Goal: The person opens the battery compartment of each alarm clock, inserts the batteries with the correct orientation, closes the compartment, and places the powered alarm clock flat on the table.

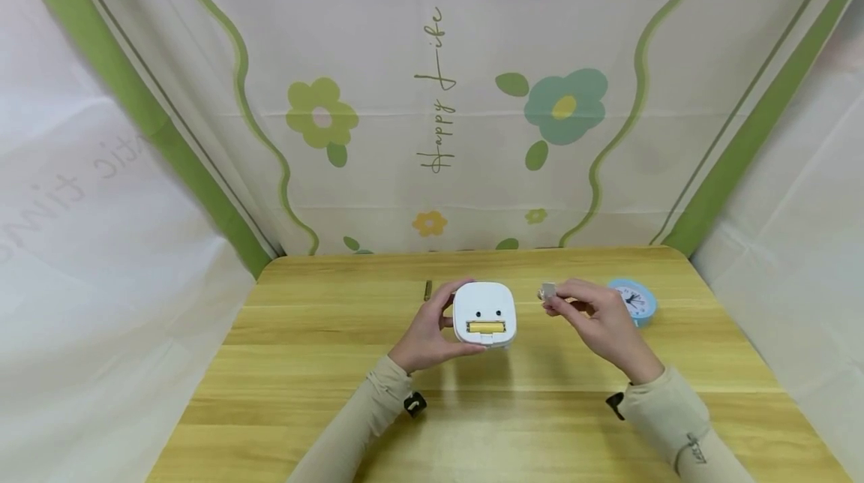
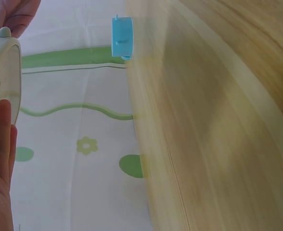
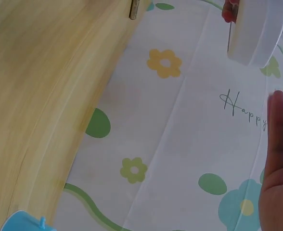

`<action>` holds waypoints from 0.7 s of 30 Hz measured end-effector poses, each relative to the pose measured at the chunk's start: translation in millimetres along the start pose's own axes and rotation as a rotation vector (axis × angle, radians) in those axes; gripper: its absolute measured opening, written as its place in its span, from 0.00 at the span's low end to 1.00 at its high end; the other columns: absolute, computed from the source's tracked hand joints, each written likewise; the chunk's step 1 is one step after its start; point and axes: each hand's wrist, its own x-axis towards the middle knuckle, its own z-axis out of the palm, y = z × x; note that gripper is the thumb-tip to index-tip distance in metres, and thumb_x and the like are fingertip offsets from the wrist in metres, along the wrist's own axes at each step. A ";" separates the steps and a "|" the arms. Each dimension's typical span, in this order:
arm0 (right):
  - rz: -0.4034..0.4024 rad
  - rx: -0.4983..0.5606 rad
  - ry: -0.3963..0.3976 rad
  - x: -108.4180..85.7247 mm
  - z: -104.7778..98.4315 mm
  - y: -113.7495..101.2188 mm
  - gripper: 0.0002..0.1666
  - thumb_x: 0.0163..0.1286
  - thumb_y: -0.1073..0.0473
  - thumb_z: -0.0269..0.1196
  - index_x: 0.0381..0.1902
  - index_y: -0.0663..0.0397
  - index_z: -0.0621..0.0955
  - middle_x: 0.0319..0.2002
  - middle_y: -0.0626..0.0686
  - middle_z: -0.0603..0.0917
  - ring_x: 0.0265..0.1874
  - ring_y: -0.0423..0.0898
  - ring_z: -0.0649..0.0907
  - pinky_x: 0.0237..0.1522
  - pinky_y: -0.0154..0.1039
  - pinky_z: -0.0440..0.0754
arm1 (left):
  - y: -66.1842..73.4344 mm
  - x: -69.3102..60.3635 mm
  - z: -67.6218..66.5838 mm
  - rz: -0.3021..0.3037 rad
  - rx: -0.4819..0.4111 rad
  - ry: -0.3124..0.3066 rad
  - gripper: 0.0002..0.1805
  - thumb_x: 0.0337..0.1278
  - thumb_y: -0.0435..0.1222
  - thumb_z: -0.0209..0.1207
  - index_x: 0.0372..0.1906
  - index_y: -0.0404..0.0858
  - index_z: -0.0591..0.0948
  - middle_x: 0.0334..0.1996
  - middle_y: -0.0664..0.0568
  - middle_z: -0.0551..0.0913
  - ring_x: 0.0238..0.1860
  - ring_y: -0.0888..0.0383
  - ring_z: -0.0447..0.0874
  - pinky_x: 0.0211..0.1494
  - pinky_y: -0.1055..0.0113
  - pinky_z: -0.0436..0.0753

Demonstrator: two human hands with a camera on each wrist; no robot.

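My left hand [image 1: 432,329] grips a white clock [image 1: 484,295] by its left side, with its back turned up toward the head camera. Two dark knobs show on that back, and below them a yellow battery [image 1: 486,327] lies in the uncovered compartment. In the left wrist view, fingers [image 2: 3,139] lie across the clock's face [image 2: 6,77]. To the right, apart from the clock, my right hand [image 1: 601,322] pinches a small pale flat piece [image 1: 548,290], which looks like a battery cover. The right wrist view barely shows this piece.
A light blue alarm clock [image 1: 633,301] is on the wooden table [image 1: 304,363], just beyond my right hand. Another battery [image 1: 428,290], dark and gold, lies behind my left hand. A flower-printed curtain [image 1: 378,190] hangs at the table's back edge.
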 end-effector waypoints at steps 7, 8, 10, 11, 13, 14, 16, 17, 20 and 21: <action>0.013 -0.074 0.010 -0.1 0.2 -2.4 0.18 0.62 0.75 0.72 0.44 0.50 0.88 0.34 0.46 0.89 0.28 0.38 0.86 0.33 0.25 0.86 | -1.0 -0.8 -0.1 -0.001 -0.006 0.001 0.57 0.42 0.28 0.81 0.78 0.51 0.62 0.69 0.48 0.70 0.63 0.50 0.77 0.54 0.62 0.91; 0.019 -0.076 0.012 -0.1 0.5 -3.0 0.18 0.62 0.75 0.72 0.46 0.51 0.87 0.34 0.47 0.89 0.28 0.38 0.86 0.32 0.26 0.87 | -1.1 -0.9 -0.1 0.000 -0.006 0.002 0.57 0.42 0.28 0.81 0.78 0.51 0.62 0.69 0.48 0.70 0.63 0.50 0.77 0.54 0.62 0.91; 0.034 -0.068 0.013 0.1 1.2 -4.5 0.19 0.62 0.75 0.72 0.48 0.53 0.85 0.35 0.48 0.89 0.28 0.38 0.87 0.31 0.27 0.87 | -1.5 -1.0 0.1 0.000 -0.003 0.001 0.57 0.42 0.28 0.81 0.78 0.52 0.62 0.69 0.49 0.70 0.63 0.50 0.77 0.54 0.61 0.91; 0.039 -0.057 0.011 0.1 1.4 -5.4 0.20 0.62 0.75 0.72 0.49 0.54 0.84 0.35 0.49 0.89 0.29 0.38 0.87 0.31 0.28 0.87 | -1.6 -1.1 0.2 0.000 -0.002 0.000 0.58 0.42 0.28 0.81 0.79 0.52 0.62 0.69 0.49 0.70 0.64 0.50 0.77 0.54 0.61 0.91; 0.040 -0.039 0.007 0.2 2.0 -6.7 0.23 0.61 0.76 0.71 0.52 0.54 0.82 0.37 0.50 0.88 0.30 0.38 0.87 0.30 0.29 0.88 | -1.7 -1.3 0.5 -0.002 0.000 0.000 0.58 0.42 0.28 0.81 0.79 0.52 0.62 0.69 0.49 0.70 0.64 0.50 0.76 0.54 0.62 0.91; 0.035 -0.031 0.004 0.2 2.3 -7.2 0.26 0.61 0.77 0.71 0.55 0.55 0.81 0.38 0.51 0.88 0.31 0.37 0.88 0.30 0.30 0.88 | -1.6 -1.4 0.5 -0.003 0.001 0.000 0.58 0.43 0.28 0.81 0.79 0.52 0.62 0.69 0.49 0.70 0.64 0.50 0.76 0.54 0.62 0.91; 0.018 -0.006 -0.001 0.3 2.7 -8.0 0.29 0.60 0.78 0.71 0.58 0.56 0.81 0.39 0.53 0.88 0.32 0.38 0.88 0.29 0.30 0.88 | -1.4 -1.4 0.7 -0.004 0.002 -0.001 0.58 0.43 0.28 0.81 0.79 0.52 0.62 0.69 0.49 0.70 0.64 0.50 0.76 0.54 0.62 0.91; 0.009 0.006 -0.004 0.4 2.8 -8.4 0.30 0.60 0.79 0.70 0.59 0.56 0.81 0.39 0.54 0.88 0.32 0.38 0.88 0.29 0.31 0.88 | -1.3 -1.3 0.8 -0.004 0.002 -0.001 0.58 0.43 0.28 0.81 0.79 0.51 0.62 0.69 0.48 0.70 0.64 0.50 0.76 0.54 0.62 0.91; -0.022 0.003 -0.003 1.0 2.5 -8.5 0.28 0.60 0.80 0.70 0.55 0.54 0.83 0.39 0.54 0.89 0.33 0.38 0.89 0.31 0.29 0.88 | -1.2 -1.2 0.9 -0.003 0.002 -0.001 0.58 0.43 0.28 0.81 0.79 0.50 0.62 0.69 0.48 0.70 0.64 0.50 0.76 0.54 0.62 0.91; -0.027 -0.007 0.002 1.2 2.4 -8.6 0.26 0.59 0.80 0.70 0.52 0.53 0.84 0.39 0.53 0.89 0.33 0.38 0.89 0.32 0.28 0.88 | -1.3 -1.1 0.9 -0.003 0.001 -0.001 0.58 0.43 0.28 0.81 0.79 0.50 0.62 0.69 0.48 0.70 0.64 0.50 0.76 0.54 0.62 0.91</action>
